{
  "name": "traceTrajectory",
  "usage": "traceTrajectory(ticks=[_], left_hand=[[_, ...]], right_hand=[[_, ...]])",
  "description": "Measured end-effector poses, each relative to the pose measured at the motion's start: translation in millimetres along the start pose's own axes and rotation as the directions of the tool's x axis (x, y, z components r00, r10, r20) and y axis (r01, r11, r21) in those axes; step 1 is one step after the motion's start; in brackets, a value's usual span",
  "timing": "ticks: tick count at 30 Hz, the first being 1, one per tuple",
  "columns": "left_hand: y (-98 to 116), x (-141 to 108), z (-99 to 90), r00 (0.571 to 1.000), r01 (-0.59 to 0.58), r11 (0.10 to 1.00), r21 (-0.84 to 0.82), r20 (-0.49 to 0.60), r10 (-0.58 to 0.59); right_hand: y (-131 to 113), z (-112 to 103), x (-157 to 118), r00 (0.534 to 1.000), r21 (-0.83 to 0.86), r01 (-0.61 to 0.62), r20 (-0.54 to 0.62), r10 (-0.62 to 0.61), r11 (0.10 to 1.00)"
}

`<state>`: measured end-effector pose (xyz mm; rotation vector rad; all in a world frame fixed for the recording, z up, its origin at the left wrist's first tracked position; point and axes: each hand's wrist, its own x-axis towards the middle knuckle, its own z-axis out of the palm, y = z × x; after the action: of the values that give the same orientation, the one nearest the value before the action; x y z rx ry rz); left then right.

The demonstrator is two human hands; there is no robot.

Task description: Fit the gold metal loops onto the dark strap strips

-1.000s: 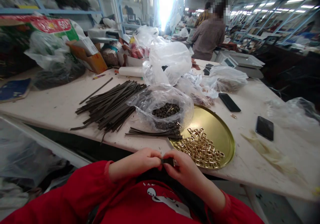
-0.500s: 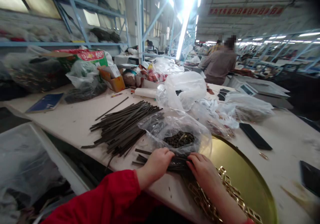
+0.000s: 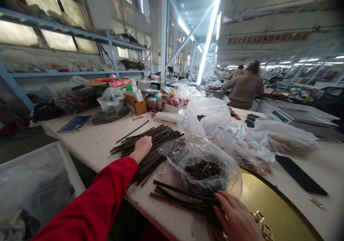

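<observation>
My left hand [image 3: 143, 148] is on the large pile of dark flat strips [image 3: 163, 137], its fingers curled in among them. Which strips it grips is hidden. Closer to me, a smaller bunch of dark strips [image 3: 182, 198] lies at the table edge, and my right hand [image 3: 236, 216] has its fingers closed over the right end. Just behind this bunch, an open clear plastic bag [image 3: 174, 149] holds many small dark pieces [image 3: 202, 170]. Gold metal buckles [image 3: 259, 219] lie by my right wrist on a round gold tray [image 3: 263, 187].
A black flat case [image 3: 301, 174] and a gold clasp [image 3: 316, 202] lie at right. Plastic bags [image 3: 209, 115], a small box [image 3: 137, 103] and a blue booklet [image 3: 74, 123] sit farther back. A white bin [image 3: 68, 162] stands left. A person [image 3: 243, 88] works beyond the table.
My left hand has left the small bunch and moved left and away from me onto the large pile. My right hand stays at the bunch. The view has shifted.
</observation>
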<state>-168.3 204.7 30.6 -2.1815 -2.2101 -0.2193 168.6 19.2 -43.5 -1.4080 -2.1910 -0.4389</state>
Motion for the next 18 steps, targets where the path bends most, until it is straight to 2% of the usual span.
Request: traceTrajectory(ticks=[3,6,10,13,18], left_hand=[[-7,-3,9.8,1.0,0.022,1.0,-0.001,-0.019,-0.022],[-9,-8,10.4,1.0,0.009,1.0,-0.018,-0.022,-0.01],[-11,-14,8.9,0.996,-0.061,0.997,-0.054,0.063,0.064],[-12,-19,12.4,0.988,-0.069,0.994,-0.079,0.133,0.079],[-17,-20,19.0,0.987,-0.044,0.989,-0.141,0.148,0.065]], right_hand=[[-8,-11,-1,1.0,-0.015,0.007,0.0,-0.007,1.0],[-20,-22,-3,1.0,-0.004,0.011,0.002,-0.011,1.0],[-39,-33,-4,1.0,0.021,0.005,0.013,-0.006,1.0],[-51,-40,-7,0.999,0.036,0.026,0.029,-0.027,0.999],[-62,-48,-16,0.996,0.054,0.05,0.069,-0.054,0.997]])
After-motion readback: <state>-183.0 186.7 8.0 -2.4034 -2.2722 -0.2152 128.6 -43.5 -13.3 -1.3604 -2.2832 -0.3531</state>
